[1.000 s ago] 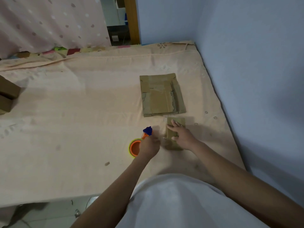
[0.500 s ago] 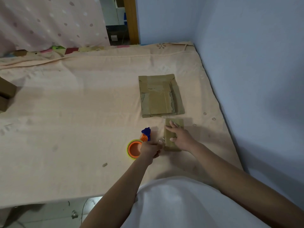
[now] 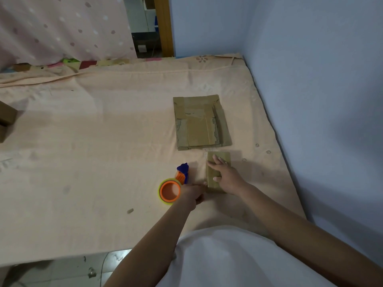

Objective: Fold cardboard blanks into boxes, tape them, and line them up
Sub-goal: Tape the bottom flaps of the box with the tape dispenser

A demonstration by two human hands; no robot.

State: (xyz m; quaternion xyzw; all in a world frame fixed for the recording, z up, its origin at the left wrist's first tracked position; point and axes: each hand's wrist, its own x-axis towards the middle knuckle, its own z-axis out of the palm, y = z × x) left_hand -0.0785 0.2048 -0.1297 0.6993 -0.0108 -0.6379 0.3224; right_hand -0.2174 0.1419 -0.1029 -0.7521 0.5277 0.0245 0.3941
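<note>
A person leans over a bed covered in a pale peach cotton sheet (image 3: 93, 162), seen from a camera on their head. A small brown folded cardboard box (image 3: 218, 172) lies on the sheet, near the right side of the bed and close to the person. The right hand (image 3: 224, 175) rests on top of it, fingers straight and spread, pressing it flat against the sheet. The left hand (image 3: 193, 193) sits just left of the box with its fingers curled; what they pinch is too small to make out, so I cannot tell its grip. Touching that hand on its left is an orange and yellow-green plastic tape dispenser with a dark blue cutter head (image 3: 173, 186).

Just beyond the box, almost touching its far edge, lies a stack of flat brown cardboard blanks (image 3: 201, 123) with strips of tape on the top one. At the far left edge of the bed, well apart, stand two brown finished boxes (image 3: 6, 121), cut off by the frame. A pale blue wall (image 3: 310, 79) runs along the right side, and a pink spotted curtain (image 3: 62, 27) hangs behind the bed.

Compared with a second ago, the left hand has slid nearer the person and closer to the box, uncovering more of the dispenser. The right hand stays pressed on the box.
</note>
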